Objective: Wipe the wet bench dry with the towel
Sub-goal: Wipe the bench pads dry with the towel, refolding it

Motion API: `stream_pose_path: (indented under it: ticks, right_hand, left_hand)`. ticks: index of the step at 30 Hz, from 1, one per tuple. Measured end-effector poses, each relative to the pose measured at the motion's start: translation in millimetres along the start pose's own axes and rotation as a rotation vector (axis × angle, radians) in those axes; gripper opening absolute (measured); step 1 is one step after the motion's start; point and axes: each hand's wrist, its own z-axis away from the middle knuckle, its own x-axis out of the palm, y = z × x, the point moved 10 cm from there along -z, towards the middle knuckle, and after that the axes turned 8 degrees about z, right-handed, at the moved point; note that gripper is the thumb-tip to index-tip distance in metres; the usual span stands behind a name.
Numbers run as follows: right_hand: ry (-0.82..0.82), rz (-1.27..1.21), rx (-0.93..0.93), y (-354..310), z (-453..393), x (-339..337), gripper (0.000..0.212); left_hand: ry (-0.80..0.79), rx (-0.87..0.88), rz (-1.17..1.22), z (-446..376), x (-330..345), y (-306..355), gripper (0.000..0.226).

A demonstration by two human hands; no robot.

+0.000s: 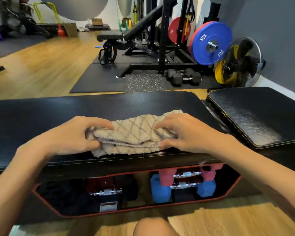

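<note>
A beige towel (132, 133) with a brown diamond pattern lies folded near the front edge of the black padded bench (41, 116). My left hand (75, 133) pinches the towel's left end between thumb and fingers. Over on the towel's right end, my right hand (182, 132) grips with fingers on top and thumb at the front fold. Both hands rest on the bench top. The bench's second pad (255, 114) at the right shows a shiny streaked patch.
Under the bench, a red-trimmed opening holds red dumbbells (189, 174), blue dumbbells (182, 189) and dark ones. Beyond the bench stand black floor mats, a rack with an incline bench (126, 36), a blue weight plate (211, 43), black hex dumbbells (182, 77) and a floor fan (243, 62). My knee (153, 227) is at the bottom.
</note>
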Motion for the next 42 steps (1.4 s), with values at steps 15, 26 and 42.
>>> stream_pose_path:
  ticks: [15, 26, 42]
  right_hand:
    - [0.058, 0.123, 0.205, 18, -18, -9, 0.016]
    - [0.557, -0.302, 0.489, 66, -122, -182, 0.014]
    - [-0.307, 0.13, 0.231, 76, -63, -4, 0.07]
  left_hand:
    - [0.715, 0.114, 0.152, -1, -68, 7, 0.017]
    - [0.826, 0.232, 0.958, -25, -177, -9, 0.021]
    - [0.09, 0.217, -0.289, 38, 13, 24, 0.04]
